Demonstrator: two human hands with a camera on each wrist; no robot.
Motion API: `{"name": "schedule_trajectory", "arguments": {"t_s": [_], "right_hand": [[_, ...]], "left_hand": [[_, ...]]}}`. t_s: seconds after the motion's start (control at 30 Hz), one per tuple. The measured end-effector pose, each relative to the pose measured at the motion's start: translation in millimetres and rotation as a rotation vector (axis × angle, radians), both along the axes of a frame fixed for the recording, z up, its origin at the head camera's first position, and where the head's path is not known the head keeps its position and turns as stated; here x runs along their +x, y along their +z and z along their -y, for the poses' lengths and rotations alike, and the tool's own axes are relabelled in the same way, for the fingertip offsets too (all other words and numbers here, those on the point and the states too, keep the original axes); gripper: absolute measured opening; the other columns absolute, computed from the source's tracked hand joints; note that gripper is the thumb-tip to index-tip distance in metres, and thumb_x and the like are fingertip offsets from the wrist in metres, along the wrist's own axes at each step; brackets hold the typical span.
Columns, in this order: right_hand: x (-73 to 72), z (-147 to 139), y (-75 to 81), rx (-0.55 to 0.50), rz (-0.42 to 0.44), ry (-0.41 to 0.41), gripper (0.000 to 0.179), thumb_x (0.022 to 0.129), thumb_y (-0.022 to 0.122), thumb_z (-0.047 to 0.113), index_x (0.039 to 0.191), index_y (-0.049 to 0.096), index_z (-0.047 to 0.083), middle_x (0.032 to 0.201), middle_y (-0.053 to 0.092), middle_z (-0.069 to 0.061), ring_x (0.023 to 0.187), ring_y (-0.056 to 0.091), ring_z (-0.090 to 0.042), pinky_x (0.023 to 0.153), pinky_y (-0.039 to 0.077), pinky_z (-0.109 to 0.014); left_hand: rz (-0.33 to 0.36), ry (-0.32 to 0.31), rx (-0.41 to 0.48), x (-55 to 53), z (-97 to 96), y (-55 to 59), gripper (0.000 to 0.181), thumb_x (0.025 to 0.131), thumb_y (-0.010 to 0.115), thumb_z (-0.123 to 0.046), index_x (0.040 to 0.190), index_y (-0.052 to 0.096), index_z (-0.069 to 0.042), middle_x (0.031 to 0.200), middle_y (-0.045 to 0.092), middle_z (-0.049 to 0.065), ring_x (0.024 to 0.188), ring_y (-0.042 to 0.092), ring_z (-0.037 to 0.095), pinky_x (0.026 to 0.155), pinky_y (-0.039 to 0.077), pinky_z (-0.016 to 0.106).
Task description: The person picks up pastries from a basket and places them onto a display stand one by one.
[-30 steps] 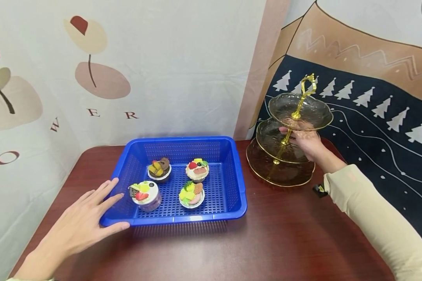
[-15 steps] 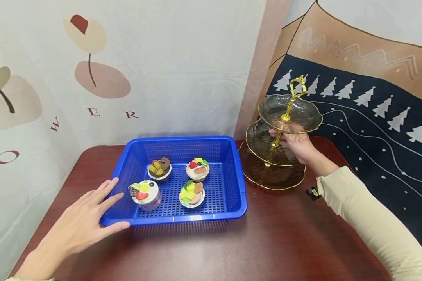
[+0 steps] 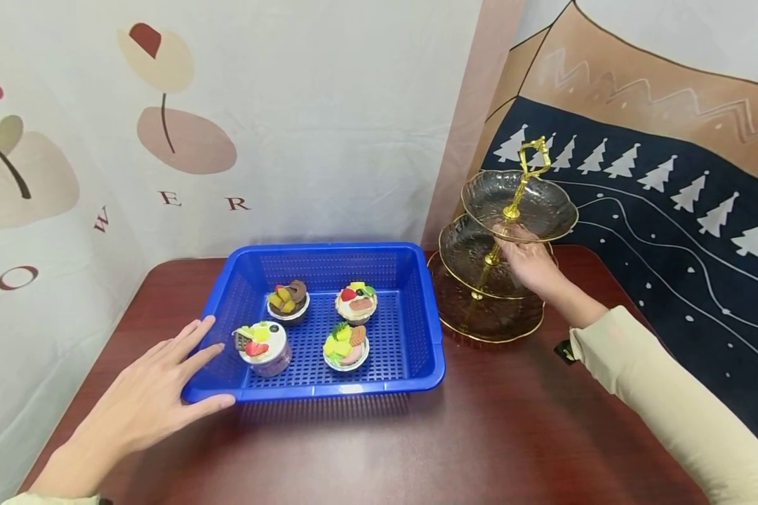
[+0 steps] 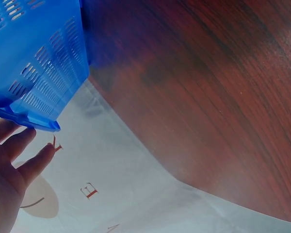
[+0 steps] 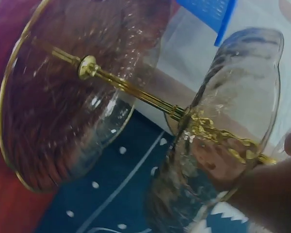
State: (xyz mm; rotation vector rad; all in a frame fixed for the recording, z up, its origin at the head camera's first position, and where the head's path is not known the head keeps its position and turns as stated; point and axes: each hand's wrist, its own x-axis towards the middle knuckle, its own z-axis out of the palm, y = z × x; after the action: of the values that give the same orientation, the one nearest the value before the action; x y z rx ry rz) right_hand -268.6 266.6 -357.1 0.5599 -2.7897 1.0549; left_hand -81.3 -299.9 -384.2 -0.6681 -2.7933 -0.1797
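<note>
At frame right, the right hand [image 3: 532, 268] is at the stand [image 3: 469, 256], grip unclear; lower left, the spread left hand [image 3: 142, 394] touches the basket [image 3: 354, 388]. Four cakes [image 3: 346, 348] sit inside, untouched: work seems barely begun.

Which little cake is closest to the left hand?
The white-topped cake with strawberry, at the front left of the blue basket, beside the left hand. The chocolate cake is behind it; the other two cakes are farther right.
</note>
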Motion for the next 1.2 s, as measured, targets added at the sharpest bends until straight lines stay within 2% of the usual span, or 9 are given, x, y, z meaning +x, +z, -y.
{"name": "schedule_trajectory", "arguments": {"t_s": [0.07,0.13,0.4,0.5,0.73,0.83,0.93,1.0,1.2], "right_hand": [[10.3,5,11.5,0.159,-0.026,-0.040,0.061,0.107,0.034,0.048,0.152,0.040,0.007,0.155,0.038,-0.020,0.146,0.028,-0.037,0.117,0.021,-0.051],[32.7,22,35.6,0.168,0.076,-0.128,0.063,0.104,0.043,0.049,0.145,0.048,0.001,0.146,0.047,-0.026,0.139,0.035,-0.046,0.112,0.024,-0.061],[62.9,45,54.4,0.174,-0.020,-0.178,0.052,0.099,0.056,0.043,0.124,0.066,-0.001,0.114,0.070,-0.021,0.110,0.061,-0.040,0.091,0.045,-0.057],[63.5,55,56.5,0.110,-0.005,-0.074,0.050,0.097,0.062,0.038,0.128,0.063,-0.002,0.118,0.069,-0.021,0.108,0.066,-0.034,0.091,0.050,-0.053],[58.5,88,62.7,-0.092,0.179,0.386,0.064,0.088,0.077,0.022,0.143,0.050,0.006,0.137,0.059,-0.015,0.121,0.061,-0.031,0.098,0.050,-0.047],[55.2,106,64.8,-0.104,0.238,0.515,0.073,0.083,0.082,0.020,0.146,0.046,0.008,0.142,0.054,-0.013,0.126,0.057,-0.033,0.100,0.048,-0.047],[51.6,124,64.5,-0.090,0.285,0.593,0.078,0.081,0.084,0.020,0.148,0.044,0.010,0.146,0.051,-0.010,0.129,0.054,-0.030,0.101,0.047,-0.046],[49.4,135,63.1,-0.076,0.310,0.627,0.080,0.080,0.085,0.020,0.148,0.043,0.011,0.148,0.049,-0.008,0.130,0.054,-0.027,0.102,0.047,-0.045],[46.6,163,62.6,-0.001,0.337,0.696,0.081,0.080,0.085,0.023,0.148,0.044,0.011,0.149,0.048,-0.005,0.130,0.053,-0.021,0.103,0.046,-0.041]], "left_hand": [[-0.001,0.005,0.001,0.1,-0.3,0.6,0.080,0.077,0.073,-0.064,0.130,0.065,-0.004,0.155,0.039,0.015,0.148,0.028,0.029,0.114,-0.007,0.014],[0.002,0.008,0.004,0.2,-0.5,1.3,0.080,0.077,0.073,-0.065,0.130,0.065,-0.005,0.156,0.039,0.015,0.147,0.030,0.031,0.115,-0.006,0.015],[0.012,0.022,0.003,0.9,-0.5,2.2,0.081,0.076,0.073,-0.065,0.130,0.065,-0.006,0.156,0.038,0.015,0.140,0.038,0.037,0.117,-0.003,0.020],[0.012,0.022,0.008,1.2,-0.3,1.8,0.080,0.076,0.073,-0.065,0.130,0.065,-0.006,0.156,0.039,0.015,0.141,0.037,0.036,0.118,-0.001,0.021],[0.026,0.025,0.007,1.1,-0.5,1.4,0.079,0.079,0.072,-0.064,0.131,0.064,-0.005,0.157,0.036,0.014,0.149,0.026,0.029,0.112,-0.009,0.014],[0.033,0.034,0.011,1.8,-0.4,0.3,0.079,0.079,0.072,-0.064,0.131,0.064,-0.005,0.158,0.036,0.013,0.148,0.027,0.029,0.121,0.005,0.031],[0.046,0.042,0.020,2.4,-0.9,-0.6,0.079,0.078,0.072,-0.064,0.131,0.064,-0.006,0.158,0.035,0.011,0.146,0.030,0.032,0.110,0.031,0.055],[0.052,0.044,0.024,2.4,-1.5,-0.6,0.079,0.078,0.072,-0.065,0.131,0.065,-0.006,0.158,0.035,0.011,0.145,0.032,0.034,0.095,0.041,0.061],[0.050,0.049,0.018,2.1,-2.1,-1.1,0.079,0.077,0.072,-0.067,0.129,0.066,-0.007,0.158,0.037,0.010,0.144,0.034,0.033,0.094,0.042,0.059]]}}
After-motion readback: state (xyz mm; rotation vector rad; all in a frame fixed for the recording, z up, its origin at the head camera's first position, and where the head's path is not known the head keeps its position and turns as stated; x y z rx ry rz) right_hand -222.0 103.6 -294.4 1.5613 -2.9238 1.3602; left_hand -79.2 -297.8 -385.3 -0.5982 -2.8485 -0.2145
